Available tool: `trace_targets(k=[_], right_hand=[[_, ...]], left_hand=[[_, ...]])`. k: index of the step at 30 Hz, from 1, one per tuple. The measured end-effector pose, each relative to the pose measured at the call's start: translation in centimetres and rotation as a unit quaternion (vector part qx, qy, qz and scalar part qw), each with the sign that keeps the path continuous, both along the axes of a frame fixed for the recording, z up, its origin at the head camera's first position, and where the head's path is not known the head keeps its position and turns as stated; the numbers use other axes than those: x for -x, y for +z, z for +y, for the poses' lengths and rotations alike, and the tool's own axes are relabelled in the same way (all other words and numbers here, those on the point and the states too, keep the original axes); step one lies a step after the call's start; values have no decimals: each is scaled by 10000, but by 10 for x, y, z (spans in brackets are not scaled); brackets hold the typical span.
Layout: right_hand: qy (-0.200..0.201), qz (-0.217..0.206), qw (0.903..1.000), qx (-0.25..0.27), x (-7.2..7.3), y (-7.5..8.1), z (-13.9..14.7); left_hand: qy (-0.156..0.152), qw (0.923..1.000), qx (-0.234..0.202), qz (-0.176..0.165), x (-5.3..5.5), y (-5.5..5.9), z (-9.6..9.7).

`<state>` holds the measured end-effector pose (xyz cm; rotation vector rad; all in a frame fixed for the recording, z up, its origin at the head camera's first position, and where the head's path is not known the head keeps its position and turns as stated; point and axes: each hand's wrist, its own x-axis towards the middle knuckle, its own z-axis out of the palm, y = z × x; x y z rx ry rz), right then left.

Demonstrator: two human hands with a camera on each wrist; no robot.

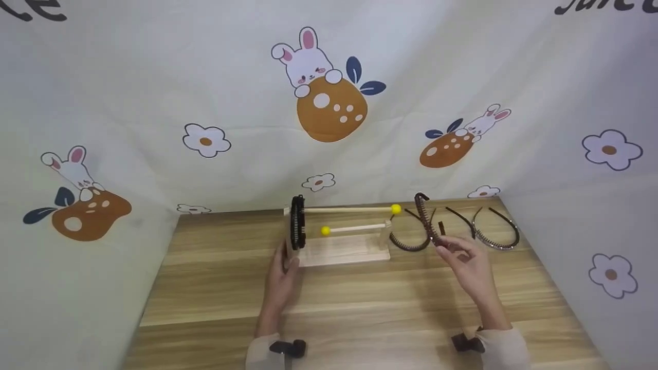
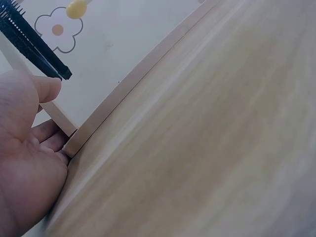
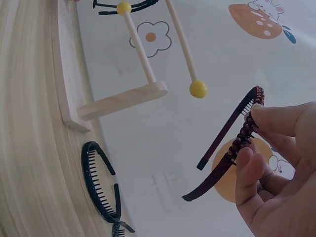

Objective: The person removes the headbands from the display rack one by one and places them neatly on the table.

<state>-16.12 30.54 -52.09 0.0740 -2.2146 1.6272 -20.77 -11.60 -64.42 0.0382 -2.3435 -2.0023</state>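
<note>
My right hand [image 1: 470,267] pinches a dark reddish-brown toothed headband [image 3: 217,177] between thumb and fingers. It is raised off the table, its two ends pointing away from the hand in the right wrist view. A pale wooden stand [image 1: 339,253] with two rods ending in yellow balls [image 1: 395,209] is left of this hand. Black toothed headbands [image 1: 298,226] hang at the left end of the longer rod. My left hand [image 1: 282,277] grips the stand's lower left corner, thumb in front and fingers behind the upright [image 2: 59,118].
Several more headbands lie on the wood-grain table [image 1: 216,298] right of the stand, among them a dark one [image 1: 411,248] and one with a shiny band [image 1: 496,244]. A printed cloth [image 1: 241,92] with rabbits and flowers encloses the back and sides.
</note>
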Motion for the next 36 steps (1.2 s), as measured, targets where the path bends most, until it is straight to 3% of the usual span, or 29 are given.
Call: trace_targets(k=[7,17,22,26,36], right_hand=[[-135,308,9963,-790,-8,-10,7],[259,417,9949,-879,-19,-31,12],[437,243,9969,-600,-24,-39,17],[370,21,9968,-710,-27,-43,23],[609,-122,9895,-1305,-33,-62,37]], left_hand=[[-9,10000,-33,-38,-2,0,0],[71,9997,-21,-229,-3,0,-1],[71,10000,18,58,-1,1,1],[3,9997,-62,234,-1,0,1],[-40,9999,-134,95,-3,1,1]])
